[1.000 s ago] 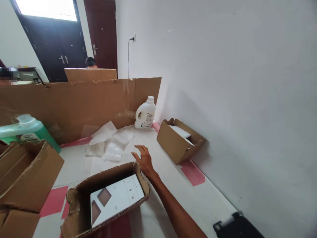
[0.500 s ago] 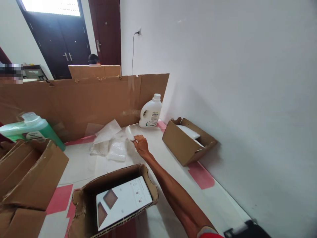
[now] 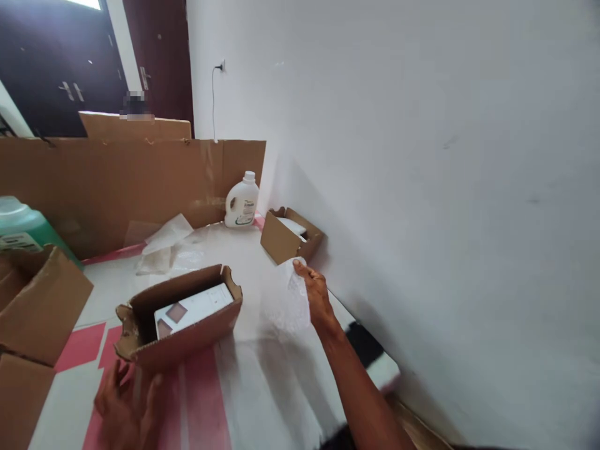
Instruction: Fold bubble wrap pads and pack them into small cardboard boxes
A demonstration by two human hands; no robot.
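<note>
My right hand (image 3: 316, 295) is pinched shut on a clear bubble-wrap sheet (image 3: 289, 304), which hangs above the table to the right of an open cardboard box (image 3: 187, 334). That box holds a white carton with brown squares (image 3: 192, 309). My left hand (image 3: 125, 409) lies at the near edge with fingers spread, just in front of the box's left corner and holding nothing.
A smaller open box (image 3: 284, 239) sits by the white wall with a white jug (image 3: 242, 201) behind it. More wrap (image 3: 164, 250) lies before a cardboard partition (image 3: 117, 187). Bigger boxes (image 3: 32, 312) and a green bottle (image 3: 23, 228) are at left.
My right hand picked a bubble-wrap sheet off the pile and carried it back toward me, to the right of the open box. My left hand came into view. The camera swung right.
</note>
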